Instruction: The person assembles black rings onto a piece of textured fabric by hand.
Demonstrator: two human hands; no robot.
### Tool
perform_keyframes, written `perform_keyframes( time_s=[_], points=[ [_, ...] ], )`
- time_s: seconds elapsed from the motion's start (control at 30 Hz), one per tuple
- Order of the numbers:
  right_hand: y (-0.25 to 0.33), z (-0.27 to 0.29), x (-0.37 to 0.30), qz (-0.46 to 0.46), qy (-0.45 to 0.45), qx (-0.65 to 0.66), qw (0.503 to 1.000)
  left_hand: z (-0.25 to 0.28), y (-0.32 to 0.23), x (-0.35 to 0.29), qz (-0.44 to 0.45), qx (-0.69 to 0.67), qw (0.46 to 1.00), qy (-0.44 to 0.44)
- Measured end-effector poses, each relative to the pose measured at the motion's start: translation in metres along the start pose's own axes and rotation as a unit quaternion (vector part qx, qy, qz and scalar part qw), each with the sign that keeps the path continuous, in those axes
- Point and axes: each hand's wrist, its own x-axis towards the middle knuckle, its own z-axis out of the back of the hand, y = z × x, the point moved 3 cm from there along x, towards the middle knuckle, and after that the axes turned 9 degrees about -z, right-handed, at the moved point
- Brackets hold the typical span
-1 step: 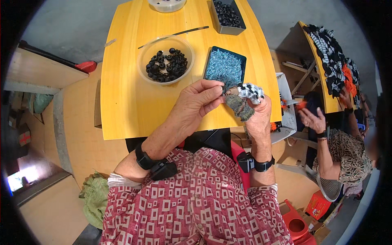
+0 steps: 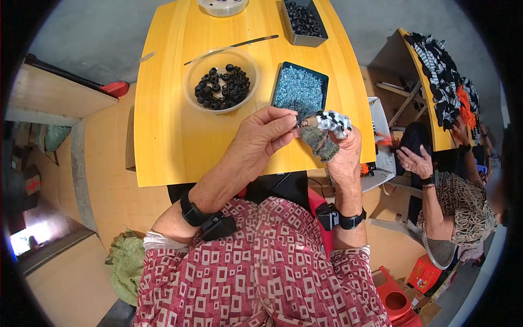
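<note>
My left hand (image 2: 267, 133) pinches a small black part (image 2: 298, 117) between thumb and fingertips, above the table's near edge. My right hand (image 2: 344, 155) meets it from the other side, its fingertips closed against the same part. Black-and-white checked cloth (image 2: 333, 123) wraps one right finger, leaving the tip bare. A fuzzy grey-green cover (image 2: 318, 143) surrounds another right digit. Just beyond the hands lies a dark tray (image 2: 327, 87) full of tiny bluish, shiny pieces (image 2: 298, 90). To its left, a clear round tub (image 2: 189, 90) holds several black round parts (image 2: 223, 87).
A grey bin (image 2: 308, 40) of black ring-shaped parts and a whitish tub (image 2: 223, 7) stand at the table's far side. A black strip (image 2: 239, 44) lies behind the clear tub. Right of the table are a white box (image 2: 385, 163), a co-worker's hand (image 2: 415, 162) and another table with striped cloth (image 2: 436, 68).
My hands and the black part hold nearly still. On the right, the co-worker's hand has shifted slightly down and left, and a blurred orange piece has moved left over the white box.
</note>
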Motion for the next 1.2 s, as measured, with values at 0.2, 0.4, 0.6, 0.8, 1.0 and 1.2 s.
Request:
perform_keyframes(
  time_s=[0.2, 0.4, 0.6, 0.8, 1.0, 1.2],
  points=[
    [-0.013, -0.001, 0.007, 0.012, 0.002, 0.078, 0.997, -0.006, -0.005, -0.002, 0.007, 0.013, 1.0, 0.018],
    [-0.015, 0.003, 0.005, -0.016, -0.012, 0.114, 0.993, -0.005, -0.004, 0.0, 0.017, -0.015, 0.999, 0.023],
    [-0.018, 0.004, 0.004, -0.014, 0.002, 0.114, 0.993, 0.0, 0.0, 0.002, 0.021, -0.026, 0.999, 0.007],
    [-0.006, 0.001, -0.001, 0.003, -0.02, -0.001, 1.0, 0.003, 0.002, 0.002, 0.014, -0.005, 1.0, -0.015],
    [-0.003, -0.003, -0.003, 0.063, -0.039, -0.102, 0.992, 0.004, 0.002, 0.0, 0.006, 0.013, 1.0, -0.015],
    [0.005, -0.007, -0.006, 0.118, -0.05, -0.175, 0.976, 0.012, 0.001, 0.0, 0.001, 0.083, 0.997, -0.004]
  ],
)
